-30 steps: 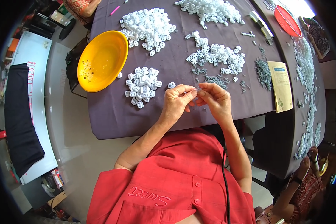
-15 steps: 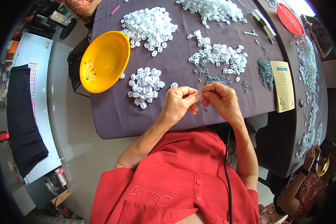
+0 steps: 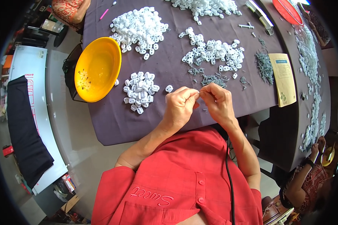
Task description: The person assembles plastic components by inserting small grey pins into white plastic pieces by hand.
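Note:
My left hand [image 3: 178, 108] and my right hand [image 3: 219, 105] meet fingertip to fingertip over the table's near edge. Both are closed in a pinch; whatever they hold is hidden or too small to make out. Just left of them lies a single white two-holed plastic piece [image 3: 169, 88], and further left a small heap of similar white pieces [image 3: 139, 93]. Right beyond my fingers is a pile of small grey screw-like pieces [image 3: 215, 81]. Behind that spread more loose white pieces [image 3: 218, 51].
A yellow bowl [image 3: 97, 69] stands at the table's left edge. Larger white heaps [image 3: 137, 28] lie farther back. To the right are another grey pile [image 3: 264, 67] and a tan paper packet [image 3: 284, 84]. A co-worker's hands [image 3: 317, 148] show at the far right. A black cord [image 3: 231, 176] hangs down my front.
The whole view has shifted a little, with the table things sliding left. My hands stay pinched together; the fingers of my right hand look more tightly curled.

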Motion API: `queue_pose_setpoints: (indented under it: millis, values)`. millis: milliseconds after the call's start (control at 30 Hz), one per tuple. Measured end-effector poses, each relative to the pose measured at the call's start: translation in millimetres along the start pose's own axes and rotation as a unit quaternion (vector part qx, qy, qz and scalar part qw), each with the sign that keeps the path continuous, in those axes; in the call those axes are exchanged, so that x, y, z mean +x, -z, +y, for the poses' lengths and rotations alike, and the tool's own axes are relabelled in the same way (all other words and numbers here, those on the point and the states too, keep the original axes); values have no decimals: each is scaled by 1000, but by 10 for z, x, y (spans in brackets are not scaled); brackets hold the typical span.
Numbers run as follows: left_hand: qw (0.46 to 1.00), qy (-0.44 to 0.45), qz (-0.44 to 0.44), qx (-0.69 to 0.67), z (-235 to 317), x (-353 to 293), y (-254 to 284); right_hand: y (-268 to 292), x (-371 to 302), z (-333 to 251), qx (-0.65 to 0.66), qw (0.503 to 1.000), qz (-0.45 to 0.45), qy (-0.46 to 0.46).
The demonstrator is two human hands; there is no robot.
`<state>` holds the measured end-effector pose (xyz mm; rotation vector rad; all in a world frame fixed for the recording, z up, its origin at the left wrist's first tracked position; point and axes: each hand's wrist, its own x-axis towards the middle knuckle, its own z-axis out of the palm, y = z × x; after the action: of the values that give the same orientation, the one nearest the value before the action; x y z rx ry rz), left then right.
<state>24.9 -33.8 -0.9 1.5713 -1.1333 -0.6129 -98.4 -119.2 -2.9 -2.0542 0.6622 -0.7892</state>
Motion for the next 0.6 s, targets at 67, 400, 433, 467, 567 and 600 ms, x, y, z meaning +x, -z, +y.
queue_pose_setpoints:
  millis: [67, 400, 433, 467, 567, 600]
  values:
    - [999, 16, 10, -34, -49, -12, -38, -32, -13, -37, 134, 953, -41, -269]
    - [956, 202, -65, -203, -21, 134, 17, 19, -67, 135, 328, 918, -6, -223]
    - [956, 203, -66, -202, -14, 145, 24, 19, -50, 117, 328, 919, -14, -217]
    - [957, 204, -60, -199, -4, 156, 29, 24, -36, 104, 328, 921, -22, -210]
    - [958, 206, -57, -191, 14, 187, 35, 56, -15, 92, 282, 936, -37, -208]
    - [959, 205, -59, -188, 20, 196, 35, 66, -4, 89, 282, 936, -36, -208]
